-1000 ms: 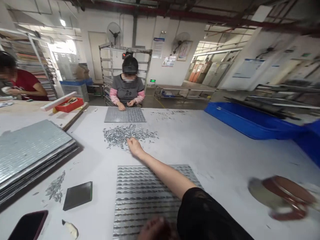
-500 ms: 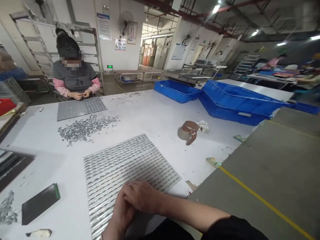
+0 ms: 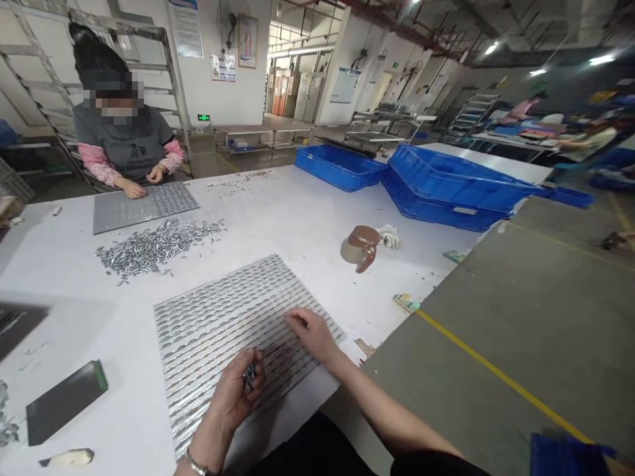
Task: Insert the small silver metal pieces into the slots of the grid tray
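Observation:
A ribbed metal tray (image 3: 213, 324) lies on the white table (image 3: 297, 225) in front of me. My left hand (image 3: 235, 393) rests on its near part, curled around a small bunch of shiny metal pieces (image 3: 249, 377). My right hand (image 3: 310, 332) lies on the tray's right side, fingers pressed to the grooves, holding nothing that I can see. A loose heap of the same metal pieces (image 3: 149, 246) is spread farther back on the table.
A co-worker (image 3: 122, 142) sits across at a second tray (image 3: 141, 206). A brown jug (image 3: 360, 248) lies tipped to the right, blue bins (image 3: 436, 185) behind it. A dark block (image 3: 64, 400) lies at left. The table edge drops off right of the tray.
My hands were clasped together at the tray's near edge; now they are apart, the left holding metal pieces, the right spread on the tray. The view shifted slightly left.

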A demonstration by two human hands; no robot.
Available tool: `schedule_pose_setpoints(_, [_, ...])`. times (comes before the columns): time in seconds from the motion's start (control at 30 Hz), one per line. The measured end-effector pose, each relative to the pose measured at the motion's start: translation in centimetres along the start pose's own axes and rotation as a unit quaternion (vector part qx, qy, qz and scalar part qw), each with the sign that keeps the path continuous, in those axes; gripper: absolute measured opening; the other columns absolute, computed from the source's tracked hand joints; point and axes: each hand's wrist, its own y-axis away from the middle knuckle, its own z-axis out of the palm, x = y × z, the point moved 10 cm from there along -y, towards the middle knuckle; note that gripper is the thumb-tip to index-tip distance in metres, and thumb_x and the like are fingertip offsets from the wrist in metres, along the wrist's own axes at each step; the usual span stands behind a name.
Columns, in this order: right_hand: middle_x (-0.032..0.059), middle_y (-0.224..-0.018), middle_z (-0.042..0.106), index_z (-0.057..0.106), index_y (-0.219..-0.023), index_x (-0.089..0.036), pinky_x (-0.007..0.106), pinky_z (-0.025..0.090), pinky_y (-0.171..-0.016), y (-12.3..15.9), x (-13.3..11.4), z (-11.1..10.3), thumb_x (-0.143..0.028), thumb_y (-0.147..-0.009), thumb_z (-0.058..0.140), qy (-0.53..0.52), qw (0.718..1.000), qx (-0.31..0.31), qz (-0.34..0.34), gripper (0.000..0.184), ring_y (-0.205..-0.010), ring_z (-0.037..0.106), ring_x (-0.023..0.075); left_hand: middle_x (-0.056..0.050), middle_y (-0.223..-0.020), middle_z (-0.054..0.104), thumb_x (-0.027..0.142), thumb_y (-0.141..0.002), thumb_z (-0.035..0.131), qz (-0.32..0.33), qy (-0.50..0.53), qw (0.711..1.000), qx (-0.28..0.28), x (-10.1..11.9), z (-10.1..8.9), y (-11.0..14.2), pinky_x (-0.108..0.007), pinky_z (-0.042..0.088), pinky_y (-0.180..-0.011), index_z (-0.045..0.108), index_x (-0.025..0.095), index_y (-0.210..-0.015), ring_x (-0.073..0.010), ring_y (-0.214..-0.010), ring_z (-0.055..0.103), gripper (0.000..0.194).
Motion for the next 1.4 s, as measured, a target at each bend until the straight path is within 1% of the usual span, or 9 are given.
schedule_pose_setpoints(0.13, [0.0047, -0.081, 0.067, 0.066, -0.101, -0.017, 0.028, 0.048, -0.075, -2.3, 3.1, -1.1, -0.018, -0.093, 0.049, 0.187, 0.979, -0.071, 0.042, 0.019, -0.078, 0.064, 0.0199, 0.001, -0.066, 0.053, 0.035, -0.074, 0.076, 0.000, 0.017, 1.000, 0.005, -0.4, -0.4, -0.3, -0.017, 0.023, -0.041, 0.060, 0.012, -0.085, -0.0063, -0.051, 0.044, 0.030])
schedule_pose_setpoints(0.3, [0.0128, -0.103, 0.067, 0.064, -0.105, -0.016, 0.030, 0.046, -0.074, -2.5, 3.5, 0.8, -0.003, -0.090, 0.046, 0.429, 0.880, -0.198, 0.045, 0.027, -0.091, 0.065, 0.0244, 0.000, -0.067, 0.054, 0.033, -0.072, 0.077, 0.006, 0.023, 0.999, 0.022, -0.3, -0.8, -0.4, -0.018, 0.024, -0.042, 0.061, 0.012, -0.085, -0.0071, -0.052, 0.046, 0.030])
schedule_pose_setpoints(0.4, [0.0152, -0.106, 0.066, 0.065, -0.102, -0.015, 0.030, 0.045, -0.075, -2.7, 3.3, 1.3, 0.000, -0.088, 0.046, 0.461, 0.858, -0.224, 0.041, 0.028, -0.095, 0.064, 0.0260, 0.000, -0.068, 0.054, 0.034, -0.073, 0.077, 0.009, 0.023, 0.999, 0.021, -0.1, -0.8, -0.4, -0.018, 0.024, -0.042, 0.062, 0.012, -0.084, -0.0074, -0.053, 0.047, 0.029])
schedule_pose_setpoints(0.53, [0.0123, -0.103, 0.066, 0.065, -0.108, -0.017, 0.030, 0.046, -0.082, -4.9, 3.7, -0.2, -0.012, -0.092, 0.049, 0.373, 0.913, -0.164, 0.021, 0.023, -0.095, 0.063, 0.0227, -0.001, -0.070, 0.055, 0.036, -0.074, 0.076, 0.003, 0.025, 1.000, 0.009, -0.4, -0.7, -0.5, -0.019, 0.025, -0.043, 0.063, 0.013, -0.084, -0.0077, -0.055, 0.048, 0.028])
schedule_pose_setpoints(0.67, [0.0061, -0.088, 0.069, 0.067, -0.101, -0.017, 0.031, 0.048, -0.083, -7.3, 6.9, -2.4, -0.025, -0.089, 0.051, 0.128, 0.988, -0.044, 0.070, 0.022, -0.087, 0.065, 0.0200, 0.000, -0.070, 0.054, 0.036, -0.073, 0.078, 0.001, 0.036, 0.999, 0.000, -0.5, -0.6, -0.6, -0.019, 0.025, -0.044, 0.062, 0.013, -0.081, -0.0071, -0.055, 0.047, 0.029])
schedule_pose_setpoints(0.83, [0.0027, -0.065, 0.063, 0.063, -0.080, -0.016, 0.028, 0.049, -0.059, -8.0, 11.1, -0.4, -0.053, -0.068, 0.065, -0.161, 0.969, -0.008, 0.187, 0.040, -0.061, 0.060, 0.0179, 0.000, -0.068, 0.055, 0.035, -0.071, 0.079, -0.008, 0.042, 0.999, 0.014, -0.6, -0.7, -0.6, -0.019, 0.026, -0.044, 0.062, 0.013, -0.081, -0.0080, -0.054, 0.048, 0.029])
schedule_pose_setpoints(1.2, [-0.0009, -0.063, 0.062, 0.065, -0.071, -0.018, 0.025, 0.041, -0.060, -9.6, 9.7, -0.2, -0.042, -0.074, 0.058, 0.024, 0.991, -0.014, 0.130, 0.026, -0.062, 0.058, 0.0166, -0.001, -0.069, 0.055, 0.034, -0.072, 0.079, -0.014, 0.047, 0.999, 0.018, -0.4, -0.5, -0.3, -0.021, 0.026, -0.044, 0.063, 0.013, -0.082, -0.0090, -0.055, 0.049, 0.028])
schedule_pose_setpoints(1.3, [-0.0029, -0.064, 0.062, 0.063, -0.085, -0.018, 0.026, 0.043, -0.065, -9.9, 9.6, -0.7, -0.034, -0.073, 0.060, 0.076, 0.987, 0.011, 0.140, 0.019, -0.064, 0.059, 0.0170, -0.001, -0.069, 0.056, 0.034, -0.074, 0.078, -0.014, 0.042, 0.999, 0.015, -0.5, -0.6, -0.3, -0.021, 0.028, -0.045, 0.064, 0.013, -0.084, -0.0092, -0.055, 0.049, 0.027])
schedule_pose_setpoints(1.4, [-0.0051, -0.065, 0.061, 0.057, -0.106, -0.017, 0.028, 0.044, -0.068, -9.7, 9.0, -1.2, -0.030, -0.073, 0.063, 0.089, 0.985, 0.032, 0.147, 0.036, -0.064, 0.059, 0.0178, -0.002, -0.071, 0.057, 0.036, -0.076, 0.076, -0.007, 0.029, 1.000, 0.007, -0.6, -0.6, -0.5, -0.020, 0.028, -0.044, 0.064, 0.013, -0.084, -0.0091, -0.056, 0.049, 0.027])
